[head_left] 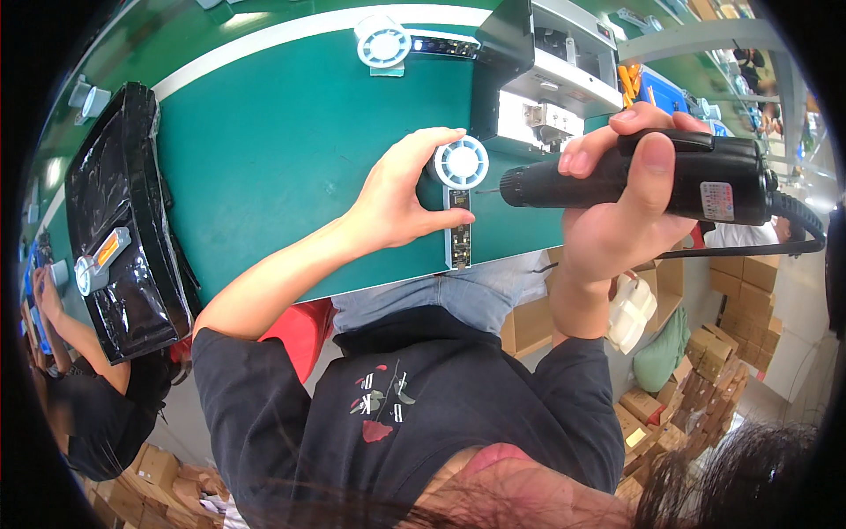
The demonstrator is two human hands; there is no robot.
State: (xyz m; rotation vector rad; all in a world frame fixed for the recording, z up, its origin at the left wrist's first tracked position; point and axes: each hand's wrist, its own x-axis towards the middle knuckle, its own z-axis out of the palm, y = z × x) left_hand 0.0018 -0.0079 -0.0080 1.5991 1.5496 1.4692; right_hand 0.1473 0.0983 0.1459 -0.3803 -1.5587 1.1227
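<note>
Here, at far left, a co-worker's bare arm (88,339) reaches beside a black tray (119,194), which stands at the edge of the green bench (291,159) with a small white-and-orange unit (107,251) lying on it. Farther back on the bench, a second fan unit (383,46) lies with its strip pointing right. My left hand (401,198) grips a pale round-headed fan unit (462,164) at mid-bench, index finger curled at the head, thumb pressed over the dark circuit board (460,234) that extends toward my body. Behind and to the right stands a grey machine (564,75). My right hand (617,220) is wrapped around a black electric screwdriver (542,185), held level, its thin bit pointing left just beside the board; whether they touch, I cannot tell. Cardboard boxes (736,286) are stacked at far right.
</note>
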